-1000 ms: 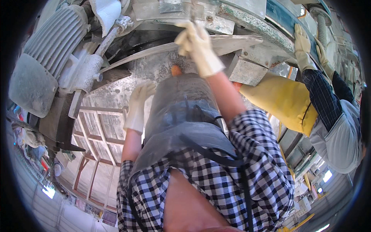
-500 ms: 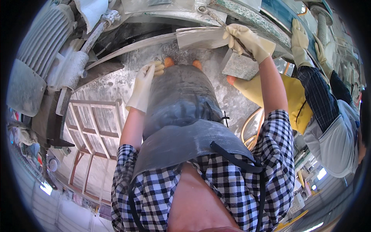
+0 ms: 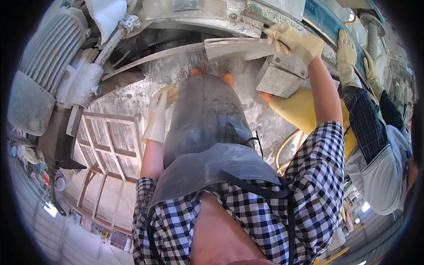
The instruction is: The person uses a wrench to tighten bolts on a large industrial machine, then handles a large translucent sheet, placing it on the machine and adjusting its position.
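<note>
My right hand [image 3: 295,42], in a cream rubber glove, is raised at the far right of centre with its fingers closed around a slim metal rod [image 3: 254,24]. The rod reaches left toward a round fitting on the edge of the machine [image 3: 247,31]; whether it is attached there I cannot tell. Below the fingers lies a curved, dusty plate [image 3: 238,48]. My left hand [image 3: 161,104], also gloved, hangs beside the dark apron [image 3: 207,110] with its fingers loosely curled together and nothing visible in them.
A ribbed motor [image 3: 51,53] and a dusty shaft fill the left side. A wooden frame [image 3: 110,134] leans below it. At the right, a co-worker's gloved hands [image 3: 346,53] rest near a blue machine edge, above a yellow apron [image 3: 291,108]. An orange hose [image 3: 282,150] is on the floor.
My right hand has shifted a little right and farther away, and the rod's tail below it no longer shows. My left hand has come slightly nearer to my body.
</note>
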Demonstrator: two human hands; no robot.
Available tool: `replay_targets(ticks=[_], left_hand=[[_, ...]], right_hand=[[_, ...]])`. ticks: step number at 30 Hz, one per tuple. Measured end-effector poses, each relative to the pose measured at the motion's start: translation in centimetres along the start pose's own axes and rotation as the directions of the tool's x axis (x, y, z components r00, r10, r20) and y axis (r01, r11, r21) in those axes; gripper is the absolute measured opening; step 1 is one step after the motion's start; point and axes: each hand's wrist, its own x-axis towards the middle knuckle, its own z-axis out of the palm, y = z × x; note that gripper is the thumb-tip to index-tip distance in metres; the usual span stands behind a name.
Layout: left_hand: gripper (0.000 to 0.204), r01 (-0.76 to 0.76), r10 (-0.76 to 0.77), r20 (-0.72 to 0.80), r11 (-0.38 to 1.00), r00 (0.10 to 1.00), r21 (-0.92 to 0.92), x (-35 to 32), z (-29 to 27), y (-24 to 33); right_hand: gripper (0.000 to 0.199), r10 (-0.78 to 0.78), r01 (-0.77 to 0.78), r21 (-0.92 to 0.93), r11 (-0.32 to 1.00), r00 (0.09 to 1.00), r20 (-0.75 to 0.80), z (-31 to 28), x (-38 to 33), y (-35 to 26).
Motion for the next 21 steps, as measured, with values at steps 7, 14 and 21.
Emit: replay_targets(ticks=[7, 14, 21], left_hand=[[0.034, 0.036, -0.038, -0.037, 0.998, 0.999, -0.057, 0.3, -1.5, -0.8], [0.039, -0.061, 0.061, -0.020, 0.998, 0.998, 0.000, 0.5, -3.4, 0.7], [0.039, 0.037, -0.046, -0.077, 0.993, 0.996, -0.111, 0.7, -5.1, -0.5]], right_hand=[[0.037, 0.254, -0.138, 0.663, 0.735, 0.964, -0.081, 14.6, -4.2, -3.7], [0.024, 0.033, 0.403, 0.909, -0.103, 0.915, -0.402, 29.3, 5.7, -8.7], [0.029, -0.153, 0.563, 0.802, 0.200, 0.826, -0.542, 25.6, -0.1, -8.3]])
